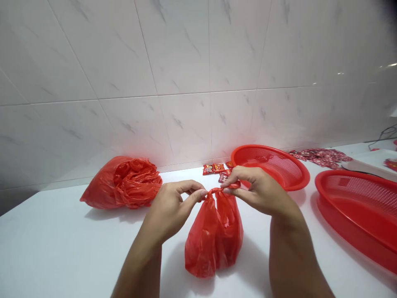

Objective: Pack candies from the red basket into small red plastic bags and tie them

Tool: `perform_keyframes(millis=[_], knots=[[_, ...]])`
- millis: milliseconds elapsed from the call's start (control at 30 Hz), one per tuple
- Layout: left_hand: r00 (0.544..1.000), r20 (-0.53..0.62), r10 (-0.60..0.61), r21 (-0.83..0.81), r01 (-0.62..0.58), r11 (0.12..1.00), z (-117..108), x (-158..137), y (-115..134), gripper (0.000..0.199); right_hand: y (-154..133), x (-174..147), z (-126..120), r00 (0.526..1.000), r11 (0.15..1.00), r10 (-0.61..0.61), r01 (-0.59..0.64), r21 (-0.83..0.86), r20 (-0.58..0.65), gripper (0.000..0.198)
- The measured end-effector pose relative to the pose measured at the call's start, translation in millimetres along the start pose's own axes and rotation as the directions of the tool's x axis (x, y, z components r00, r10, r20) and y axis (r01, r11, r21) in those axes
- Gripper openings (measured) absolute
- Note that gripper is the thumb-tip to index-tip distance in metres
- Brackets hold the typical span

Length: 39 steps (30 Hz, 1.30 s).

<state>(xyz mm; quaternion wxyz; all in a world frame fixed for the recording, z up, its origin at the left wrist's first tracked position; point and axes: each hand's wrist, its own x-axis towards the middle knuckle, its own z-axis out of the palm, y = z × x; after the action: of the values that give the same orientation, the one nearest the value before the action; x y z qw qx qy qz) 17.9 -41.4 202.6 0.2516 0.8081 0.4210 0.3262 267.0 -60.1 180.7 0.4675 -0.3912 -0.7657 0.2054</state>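
Observation:
A red plastic bag (214, 240) with something bulky inside stands on the white table in front of me. Its two handles cross at the top in a twist or knot. My left hand (176, 207) pinches one handle end between thumb and fingers, on the left of the twist. On the right, my right hand (254, 188) pinches the other handle end, its fingers closed. What the bag holds cannot be made out through the plastic.
Another full red plastic bag (120, 182) lies at the back left by the tiled wall. Small red packets (214, 168) rest behind my hands. A red basket (269, 165) and a second red basket (356, 207) stand at right, with a packet pile (322, 157) behind.

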Motion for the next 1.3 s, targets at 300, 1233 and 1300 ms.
perform_keyframes(millis=[300,1233,1300], knots=[[0.924,-0.017,-0.382,0.417,0.353,0.837,-31.0,4.5,-36.2,0.027,50.1,-16.8,-30.6,0.845,0.861,0.504,-0.473,-0.189,0.178,0.021],[0.956,0.287,0.056,-0.338,0.046,0.940,25.6,-9.4,14.7,0.034,-8.9,3.8,27.3,0.991,0.643,-0.018,-0.089,0.761,0.131,0.031],[0.959,0.283,0.028,-0.275,0.053,0.960,36.2,-7.7,20.8,0.014,-13.2,1.9,25.9,0.997,0.660,-0.003,-0.055,0.749,0.075,0.033]])
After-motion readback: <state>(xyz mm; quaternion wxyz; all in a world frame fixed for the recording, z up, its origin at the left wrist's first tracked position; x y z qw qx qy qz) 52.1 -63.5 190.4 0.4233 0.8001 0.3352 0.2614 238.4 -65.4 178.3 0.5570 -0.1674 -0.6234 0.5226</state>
